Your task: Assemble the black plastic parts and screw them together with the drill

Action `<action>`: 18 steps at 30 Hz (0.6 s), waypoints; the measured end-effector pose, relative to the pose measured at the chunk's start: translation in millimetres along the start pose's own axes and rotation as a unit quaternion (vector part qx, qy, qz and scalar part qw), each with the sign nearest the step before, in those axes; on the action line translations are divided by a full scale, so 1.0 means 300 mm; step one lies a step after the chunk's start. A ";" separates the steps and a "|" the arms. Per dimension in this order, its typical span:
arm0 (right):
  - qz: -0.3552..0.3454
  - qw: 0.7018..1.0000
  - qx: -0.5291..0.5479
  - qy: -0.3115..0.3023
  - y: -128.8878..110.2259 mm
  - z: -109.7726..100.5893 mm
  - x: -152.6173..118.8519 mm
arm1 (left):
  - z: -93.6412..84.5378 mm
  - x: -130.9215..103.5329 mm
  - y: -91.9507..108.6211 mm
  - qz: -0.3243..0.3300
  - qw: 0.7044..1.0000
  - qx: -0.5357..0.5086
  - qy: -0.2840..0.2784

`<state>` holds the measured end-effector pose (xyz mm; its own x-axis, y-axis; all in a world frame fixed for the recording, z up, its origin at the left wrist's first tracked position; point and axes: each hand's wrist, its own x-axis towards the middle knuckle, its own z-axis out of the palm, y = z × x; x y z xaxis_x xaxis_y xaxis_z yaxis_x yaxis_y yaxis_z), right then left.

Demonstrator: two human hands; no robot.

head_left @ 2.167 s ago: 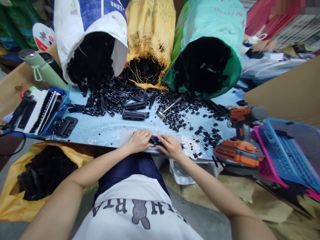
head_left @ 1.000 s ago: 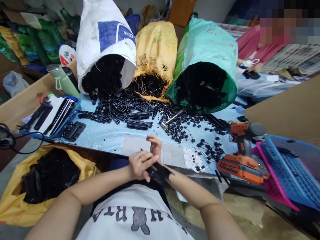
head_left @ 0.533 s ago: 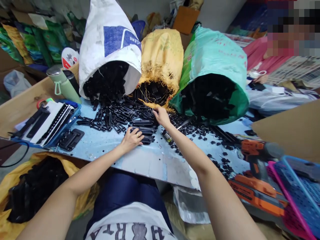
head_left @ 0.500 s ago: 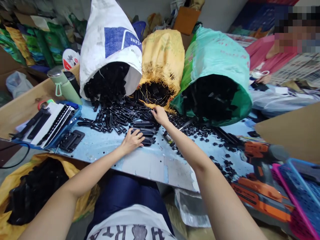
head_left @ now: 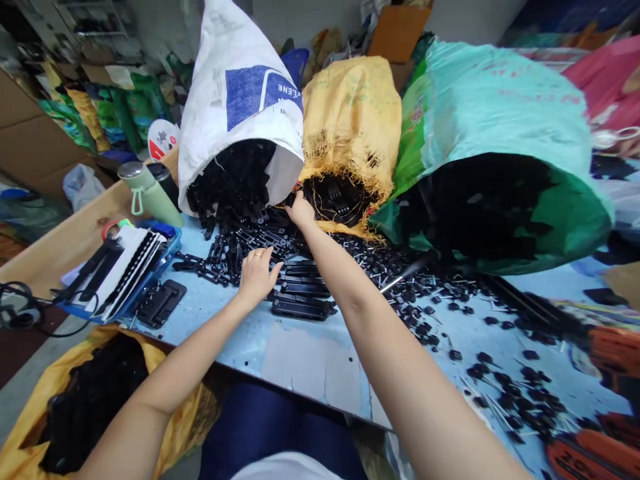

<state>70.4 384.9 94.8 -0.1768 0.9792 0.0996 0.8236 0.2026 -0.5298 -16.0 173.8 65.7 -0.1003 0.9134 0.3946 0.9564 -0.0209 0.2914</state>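
Observation:
My left hand (head_left: 257,275) rests at the edge of a heap of small black parts (head_left: 235,248), its fingers apart and nothing seen in it. Just right of it, long black pieces (head_left: 303,308) lie in a stack on the blue table (head_left: 220,327). My right hand (head_left: 301,210) reaches to the left edge of the mouth of a yellow sack (head_left: 353,100); its fingertips are bent at dark parts, and what they hold, if anything, is too small to make out. To the left, a white sack (head_left: 240,100) opens over the heap of black parts.
A green sack (head_left: 505,107) stands right, with scattered black-headed screws (head_left: 520,400) before it. An orange power tool (head_left: 595,453) lies at lower right. At left are a blue tray (head_left: 173,250) of papers, a green bottle (head_left: 155,197) and a black part (head_left: 161,303). A person's pink sleeve (head_left: 610,87) shows.
My left hand has moved off the stacked long pieces to their left. My right hand has reached farther forward and left, to the yellow sack's mouth. The view has shifted.

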 end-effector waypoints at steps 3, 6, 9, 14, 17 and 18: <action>0.060 0.984 0.166 -0.013 0.027 -0.022 -0.003 | 0.015 0.090 -0.025 -0.019 0.999 0.035 -0.019; 0.088 0.951 0.289 -0.064 0.108 -0.073 -0.108 | 0.060 0.214 -0.053 0.010 0.997 0.055 -0.058; 0.088 0.903 0.386 -0.167 0.209 -0.153 -0.288 | 0.122 0.325 -0.059 0.044 0.993 0.051 -0.100; 0.075 0.815 0.520 -0.245 0.329 -0.231 -0.634 | 0.170 0.389 -0.032 0.046 0.992 0.031 -0.109; 0.043 0.807 0.533 -0.250 0.368 -0.204 -0.839 | 0.143 0.376 -0.016 0.065 0.994 0.011 -0.088; 0.038 0.803 0.541 -0.249 0.382 -0.189 -0.904 | 0.126 0.367 -0.008 0.064 0.996 -0.007 -0.067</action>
<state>243.4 143.3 54.9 -0.5630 0.8081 -0.1731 -0.0602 -0.2490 -0.9666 -19.0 289.8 75.5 0.0614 0.9488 0.3097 0.9552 -0.1459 0.2576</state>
